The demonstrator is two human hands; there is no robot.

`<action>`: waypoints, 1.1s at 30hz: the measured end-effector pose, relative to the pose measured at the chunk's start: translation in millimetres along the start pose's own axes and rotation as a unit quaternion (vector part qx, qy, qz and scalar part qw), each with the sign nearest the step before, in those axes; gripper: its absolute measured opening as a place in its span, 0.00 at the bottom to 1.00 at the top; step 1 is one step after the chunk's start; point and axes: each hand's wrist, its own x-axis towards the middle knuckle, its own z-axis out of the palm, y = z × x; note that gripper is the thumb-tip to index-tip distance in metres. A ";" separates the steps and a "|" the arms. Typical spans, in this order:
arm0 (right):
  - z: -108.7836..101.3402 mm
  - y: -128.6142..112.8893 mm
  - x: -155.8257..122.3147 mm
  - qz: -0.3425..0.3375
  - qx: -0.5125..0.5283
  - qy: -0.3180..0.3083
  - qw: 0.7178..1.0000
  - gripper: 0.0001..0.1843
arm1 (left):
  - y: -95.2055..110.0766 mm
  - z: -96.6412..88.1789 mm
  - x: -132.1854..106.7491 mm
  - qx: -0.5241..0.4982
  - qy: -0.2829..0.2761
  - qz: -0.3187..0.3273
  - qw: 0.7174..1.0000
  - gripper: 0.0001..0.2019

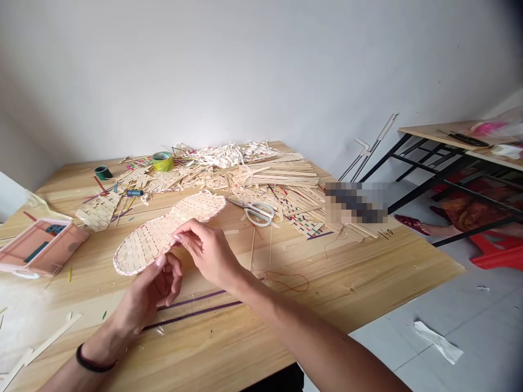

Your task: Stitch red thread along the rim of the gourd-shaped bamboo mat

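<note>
A woven shoe-sole-shaped piece (143, 245) of pale flat strips, its rim bound with red-and-white stitching, slants up to the right over the table. My left hand (157, 283), a black band on its wrist, pinches the near edge of this woven sole between thumb and forefinger, the other fingers curled. Right beside it, at the sole's narrow middle, my right hand (208, 250) has thumb and forefinger pressed together; whatever lies between those fingertips is too small to tell. Loose red thread (288, 280) trails on the tabletop right of my hands. White-handled scissors (260, 214) lie behind my right hand.
Loose pale strips (212, 174) are heaped along the table's back, with a yellow tape roll (162, 161) and a green spool (103, 172). A pink basket (61, 253) stands left. At right, another person's foot (429, 228) shows below a second table (433, 129).
</note>
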 end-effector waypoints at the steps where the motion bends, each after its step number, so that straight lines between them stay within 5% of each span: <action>1: 0.6 0.6 -0.1 -0.003 -0.001 -0.003 1.000 0.06 | 1.9 -2.9 1.3 -0.015 0.024 0.006 1.000 0.27; 7: 3.1 5.3 0.1 -0.048 -0.020 -0.011 0.999 0.07 | 11.5 -9.0 1.2 -0.054 0.126 -0.030 0.990 0.24; 18: 0.9 8.5 0.4 -0.039 -0.078 -0.053 0.995 0.07 | 17.0 -3.7 4.0 -0.045 0.134 -0.090 0.986 0.22; 33: -0.1 11.7 -0.1 -0.091 -0.131 -0.058 0.985 0.09 | 22.0 -6.4 3.9 -0.040 0.071 -0.123 0.989 0.23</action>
